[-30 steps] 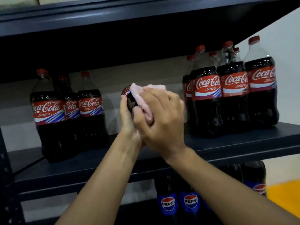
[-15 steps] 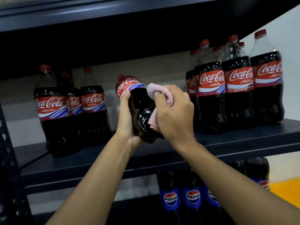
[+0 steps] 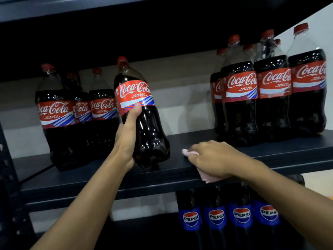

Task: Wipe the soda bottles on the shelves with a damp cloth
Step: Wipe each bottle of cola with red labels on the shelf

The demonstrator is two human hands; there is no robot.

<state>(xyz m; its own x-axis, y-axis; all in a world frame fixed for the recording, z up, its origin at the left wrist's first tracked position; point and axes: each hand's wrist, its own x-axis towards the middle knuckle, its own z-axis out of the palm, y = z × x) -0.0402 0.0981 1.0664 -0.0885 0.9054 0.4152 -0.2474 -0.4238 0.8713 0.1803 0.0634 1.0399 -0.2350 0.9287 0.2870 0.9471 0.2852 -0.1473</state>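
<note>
Gripped tilted red-labelled plastic cola bottle (image 3: pixel 149 134) in left hand (image 3: pixel 127 139), base near dark metal shelf (image 3: pixel 86 179). Clutched pink cloth (image 3: pixel 186 152) in right hand (image 3: pixel 214 159) on shelf, well apart. Needed base flat before release.

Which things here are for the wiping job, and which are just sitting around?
For the job: pink cloth in right hand; dark plastic Coca-Cola bottle in left hand; shelved Coca-Cola bottles; blue-labelled Pepsi bottles.
Just there: dark metal shelf; pale wall.
</note>
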